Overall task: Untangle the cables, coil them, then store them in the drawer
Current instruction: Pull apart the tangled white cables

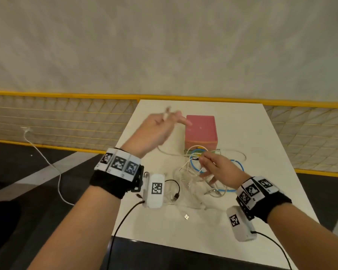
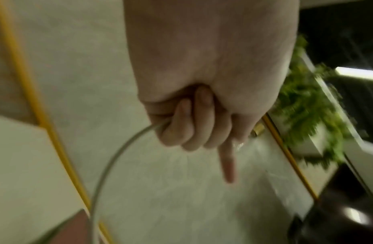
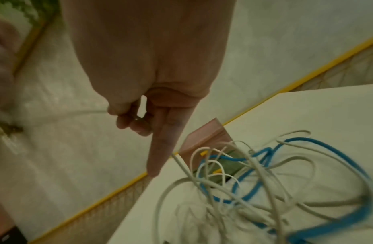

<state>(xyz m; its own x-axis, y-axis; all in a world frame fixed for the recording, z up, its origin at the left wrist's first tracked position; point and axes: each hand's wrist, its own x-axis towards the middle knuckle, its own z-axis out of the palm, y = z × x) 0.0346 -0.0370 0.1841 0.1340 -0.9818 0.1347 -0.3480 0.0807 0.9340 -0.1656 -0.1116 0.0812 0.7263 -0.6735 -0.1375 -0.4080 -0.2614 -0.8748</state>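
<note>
Fingers of both hands (image 1: 154, 131) (image 1: 217, 166) pinch one white cable (image 2: 118, 156), near table's (image 1: 261, 133) left edge.

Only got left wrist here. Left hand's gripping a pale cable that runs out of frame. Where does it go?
Observer: From the left hand, the white cable drops to the right hand, which pinches it just in front of the pink box.
Operator: Rest of the tangle lifted?
Observer: Mostly not. The tangle lies on the table under the right hand.
Operator: Other colours in it?
Observer: A blue cable loops through the white ones.
</note>
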